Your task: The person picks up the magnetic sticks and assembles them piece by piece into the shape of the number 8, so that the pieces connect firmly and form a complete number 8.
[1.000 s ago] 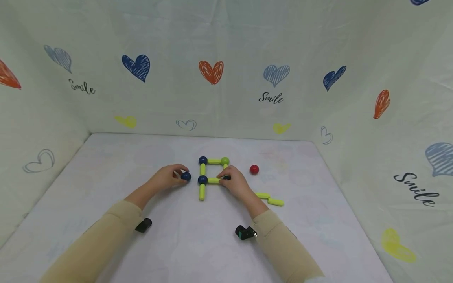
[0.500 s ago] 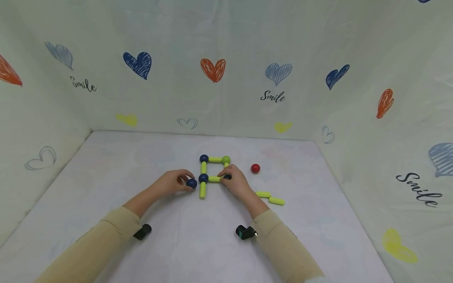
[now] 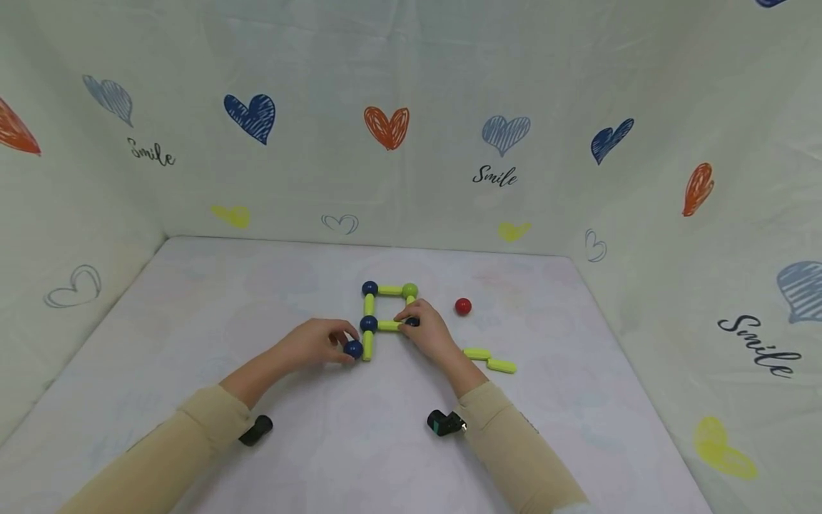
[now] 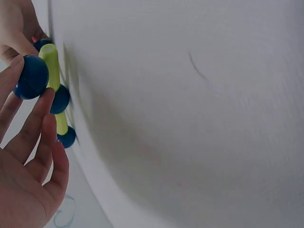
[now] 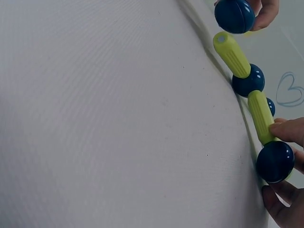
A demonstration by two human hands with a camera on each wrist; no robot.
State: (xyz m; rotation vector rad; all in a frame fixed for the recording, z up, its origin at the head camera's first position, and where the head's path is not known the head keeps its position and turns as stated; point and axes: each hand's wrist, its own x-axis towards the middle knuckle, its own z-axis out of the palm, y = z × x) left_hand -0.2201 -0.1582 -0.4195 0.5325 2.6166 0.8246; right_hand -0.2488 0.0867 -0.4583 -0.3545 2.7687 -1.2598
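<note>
My left hand (image 3: 315, 343) pinches a loose blue ball (image 3: 352, 349) between thumb and fingers. That ball (image 4: 33, 77) is right beside the free end of a yellow-green stick (image 3: 367, 348). This stick runs toward me from a blue ball (image 3: 369, 323) at the near left corner of a square of sticks and balls. At the square's near right corner, my right hand (image 3: 429, 330) holds another blue ball (image 5: 275, 161), its thumb on the adjoining stick (image 5: 261, 116). The far corners are a blue ball (image 3: 369, 288) and a green ball (image 3: 409, 290).
A red ball (image 3: 463, 306) lies right of the square. Two loose yellow-green sticks (image 3: 501, 365) lie end to end beyond my right wrist. Black wrist cameras (image 3: 444, 422) hang by both sleeves. A cloth wall printed with hearts borders the white table (image 3: 347, 442).
My left hand has brought its blue ball right and nearer to me, from left of the square to the free stick's end. My right hand stays on the corner ball.
</note>
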